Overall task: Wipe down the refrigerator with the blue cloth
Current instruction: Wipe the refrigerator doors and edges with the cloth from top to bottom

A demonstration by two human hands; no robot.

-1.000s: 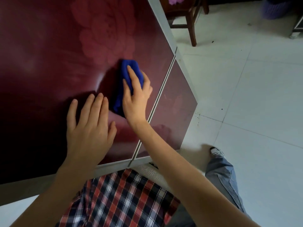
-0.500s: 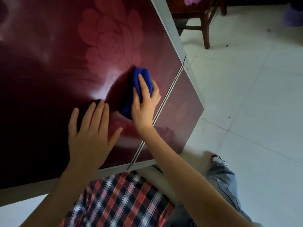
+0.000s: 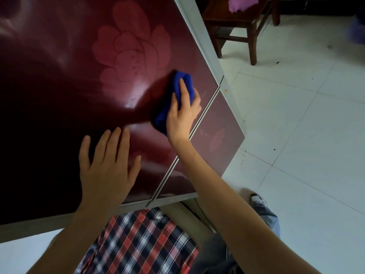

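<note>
1. head view, right hand: the right hand (image 3: 182, 113) grips the blue cloth (image 3: 185, 81), which is bunched into a pad. its fingers (image 3: 182, 89) lie over the pad and clamp it against the dark red refrigerator door (image 3: 59, 95). cloth shows past the fingertips and again under the heel of the hand.
2. head view, left hand: the left hand (image 3: 107, 171) lies flat on the same door, below and left of the right fingers. its fingers (image 3: 115, 143) are straight, slightly apart and hold nothing. it reads as a brace.
3. cloth position: the pad sits just right of and below the pale flower print (image 3: 132, 52). it is just left of the silver seam (image 3: 197, 125). the smaller door panel (image 3: 219, 135) lies across that seam, right of the fingers.
4. step in hand (judgement): a wiping pass on the large door, near its right edge. the gloss and a glare patch left of the fingers hide which areas are done, so progress cannot be told.
5. next move (judgement): keep the pad pressed flat and sweep on. the smaller panel and the seam look left to do. a stroke toward the lower left would need the left hand moved aside.
6. other: a wooden chair (image 3: 237, 22) stands on the tiled floor (image 3: 296, 135), well beyond the fingers.
</note>
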